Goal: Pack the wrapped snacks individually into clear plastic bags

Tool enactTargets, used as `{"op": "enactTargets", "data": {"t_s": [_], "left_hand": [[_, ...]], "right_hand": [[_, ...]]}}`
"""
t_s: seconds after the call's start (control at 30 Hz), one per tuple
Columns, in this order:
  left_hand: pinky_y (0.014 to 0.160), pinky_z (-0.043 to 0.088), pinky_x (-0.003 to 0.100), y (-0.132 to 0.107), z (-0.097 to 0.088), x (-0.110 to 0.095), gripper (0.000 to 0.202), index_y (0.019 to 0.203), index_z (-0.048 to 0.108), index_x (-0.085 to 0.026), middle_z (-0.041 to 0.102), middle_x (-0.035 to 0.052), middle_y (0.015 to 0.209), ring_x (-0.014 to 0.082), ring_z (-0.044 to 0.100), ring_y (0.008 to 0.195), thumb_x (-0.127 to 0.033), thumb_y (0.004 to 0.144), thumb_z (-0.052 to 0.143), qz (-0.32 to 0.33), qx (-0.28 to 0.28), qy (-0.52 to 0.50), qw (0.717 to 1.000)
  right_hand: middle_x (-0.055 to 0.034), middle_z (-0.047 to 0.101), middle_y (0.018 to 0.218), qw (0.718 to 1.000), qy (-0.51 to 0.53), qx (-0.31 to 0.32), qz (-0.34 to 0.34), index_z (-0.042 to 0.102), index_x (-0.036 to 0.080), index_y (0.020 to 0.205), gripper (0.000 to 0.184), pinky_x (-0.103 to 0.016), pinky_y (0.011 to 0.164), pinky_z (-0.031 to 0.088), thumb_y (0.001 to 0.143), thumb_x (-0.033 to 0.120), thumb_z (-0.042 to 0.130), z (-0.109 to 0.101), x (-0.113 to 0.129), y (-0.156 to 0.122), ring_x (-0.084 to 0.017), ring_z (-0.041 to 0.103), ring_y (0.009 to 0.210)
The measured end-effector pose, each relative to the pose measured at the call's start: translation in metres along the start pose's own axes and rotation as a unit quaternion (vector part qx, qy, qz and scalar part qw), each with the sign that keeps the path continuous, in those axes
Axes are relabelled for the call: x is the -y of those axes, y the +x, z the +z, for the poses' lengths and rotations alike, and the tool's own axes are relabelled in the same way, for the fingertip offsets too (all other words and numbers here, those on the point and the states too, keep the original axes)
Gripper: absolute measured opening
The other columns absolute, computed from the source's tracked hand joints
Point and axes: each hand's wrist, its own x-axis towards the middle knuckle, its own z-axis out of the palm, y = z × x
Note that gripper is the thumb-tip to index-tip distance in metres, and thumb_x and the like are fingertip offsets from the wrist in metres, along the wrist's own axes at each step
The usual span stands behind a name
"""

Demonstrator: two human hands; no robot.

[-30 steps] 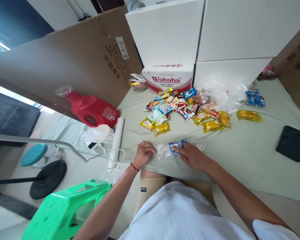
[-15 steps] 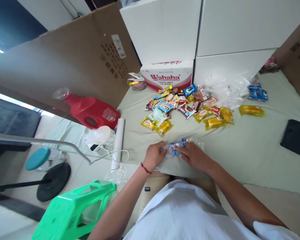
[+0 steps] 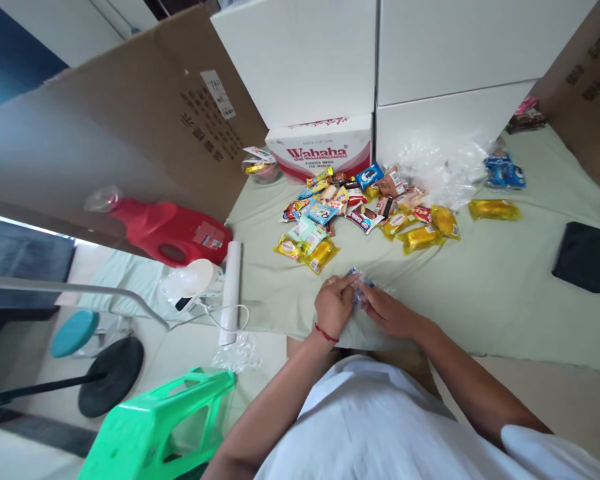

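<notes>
L hand (image 3: 334,303) & R hand (image 3: 387,313) meet at blue packet (image 3: 357,294) in clear wrap (image 3: 364,276), fingers bent over it (can't tell if pinching); snack pile (image 3: 364,217) lies beyond, on bench (image 3: 470,300).

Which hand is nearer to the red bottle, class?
Left. The left hand is right of the red bottle and lower in view; the right hand is farther right, past the left.

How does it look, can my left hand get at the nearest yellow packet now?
Probably yes: only cloth shows between the left hand and that yellow packet. The hand is at the blue packet, though, so it may have to leave that first.
</notes>
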Motion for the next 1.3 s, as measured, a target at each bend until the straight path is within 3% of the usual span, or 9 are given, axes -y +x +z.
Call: {"op": "enactTargets", "data": {"t_s": [0.13, 0.27, 0.37, 0.57, 0.73, 0.83, 0.97, 1.13, 1.3], "left_hand": [[0.093, 0.05, 0.04, 0.008, 0.003, 0.004, 0.042, 0.124, 0.077, -0.024, 0.067, 0.0062, 0.098, 0.0237, 0.06, 0.095, -0.02, 0.083, 0.071, -0.005, -0.041, 0.06, 0.997], [0.101, 0.049, 0.044, 0.012, 0.008, 0.011, 0.042, 0.12, 0.076, -0.025, 0.067, 0.008, 0.11, 0.0263, 0.059, 0.108, -0.023, 0.078, 0.077, -0.026, -0.04, 0.067, 0.997], [0.101, 0.05, 0.042, 0.01, 0.012, 0.01, 0.051, 0.13, 0.07, -0.024, 0.067, 0.0096, 0.12, 0.0257, 0.061, 0.112, -0.026, 0.08, 0.075, -0.046, -0.008, 0.053, 0.998], [0.105, 0.046, 0.048, 0.005, 0.014, -0.008, 0.055, 0.134, 0.066, -0.024, 0.068, 0.0122, 0.13, 0.0337, 0.059, 0.124, -0.043, 0.084, 0.076, -0.103, 0.044, 0.136, 0.984], [0.104, 0.045, 0.051, 0.004, 0.017, -0.015, 0.061, 0.135, 0.063, -0.021, 0.07, 0.0162, 0.128, 0.0382, 0.06, 0.126, -0.047, 0.082, 0.078, -0.109, 0.064, 0.172, 0.977], [0.1, 0.047, 0.051, 0.003, 0.021, -0.012, 0.054, 0.121, 0.067, -0.017, 0.071, 0.0181, 0.118, 0.0395, 0.062, 0.12, -0.048, 0.079, 0.081, -0.109, 0.052, 0.173, 0.978], [0.094, 0.05, 0.041, 0.001, 0.021, 0.001, 0.047, 0.112, 0.061, -0.019, 0.07, 0.0102, 0.109, 0.0283, 0.066, 0.105, -0.038, 0.076, 0.084, -0.066, 0.0, 0.06, 0.996], [0.091, 0.051, 0.036, 0.004, 0.015, 0.013, 0.046, 0.109, 0.054, -0.022, 0.063, 0.0036, 0.103, 0.0209, 0.063, 0.096, -0.026, 0.073, 0.083, -0.019, -0.083, -0.028, 0.996], [0.097, 0.05, 0.04, -0.009, 0.027, 0.004, 0.044, 0.12, 0.055, -0.02, 0.059, 0.0103, 0.116, 0.0259, 0.06, 0.109, -0.02, 0.081, 0.074, 0.072, -0.096, 0.05, 0.992]], "right_hand": [[-0.0081, 0.075, 0.11, 0.991, 0.12, -0.033, 0.057, 0.005, 0.021, 0.17, 0.073, -0.043, 0.097, 0.055, 0.106, 0.031, 0.039, -0.005, -0.001, -0.004, -0.021, 0.069, 0.098], [-0.004, 0.078, 0.098, 0.97, 0.159, -0.102, 0.15, 0.033, 0.021, 0.161, 0.058, -0.035, 0.085, 0.056, 0.106, 0.039, 0.04, -0.005, 0.002, -0.009, -0.019, 0.071, 0.084], [-0.0047, 0.078, 0.094, 0.971, 0.112, -0.123, 0.171, 0.047, 0.019, 0.152, 0.052, -0.035, 0.082, 0.054, 0.102, 0.034, 0.048, 0.0, 0.007, -0.007, -0.02, 0.071, 0.083], [-0.0065, 0.076, 0.091, 0.979, 0.033, -0.121, 0.159, 0.05, 0.015, 0.15, 0.054, -0.036, 0.082, 0.054, 0.096, 0.02, 0.049, 0.01, 0.014, -0.001, -0.022, 0.069, 0.081], [-0.0099, 0.071, 0.104, 0.957, -0.059, -0.242, 0.151, 0.06, 0.019, 0.142, 0.044, -0.037, 0.089, 0.053, 0.103, 0.026, 0.041, 0.0, 0.024, -0.002, -0.023, 0.067, 0.093], [-0.0138, 0.066, 0.112, 0.946, -0.175, -0.239, 0.13, 0.063, 0.019, 0.141, 0.043, -0.041, 0.095, 0.049, 0.103, 0.024, 0.042, -0.01, 0.022, -0.002, -0.027, 0.06, 0.104], [-0.0178, 0.064, 0.121, 0.915, -0.269, -0.194, 0.228, 0.066, 0.017, 0.137, 0.044, -0.05, 0.097, 0.044, 0.097, 0.034, 0.061, -0.02, 0.009, -0.006, -0.035, 0.051, 0.112], [-0.0117, 0.068, 0.109, 0.948, -0.188, -0.147, 0.208, 0.075, 0.022, 0.096, 0.014, -0.05, 0.1, 0.042, 0.093, 0.026, 0.062, -0.025, 0.003, -0.015, -0.032, 0.053, 0.11], [-0.0067, 0.069, 0.096, 0.965, 0.026, -0.196, 0.173, 0.064, 0.024, 0.097, 0.02, -0.041, 0.09, 0.052, 0.1, 0.038, 0.051, -0.016, 0.013, -0.012, -0.024, 0.063, 0.091]]}}
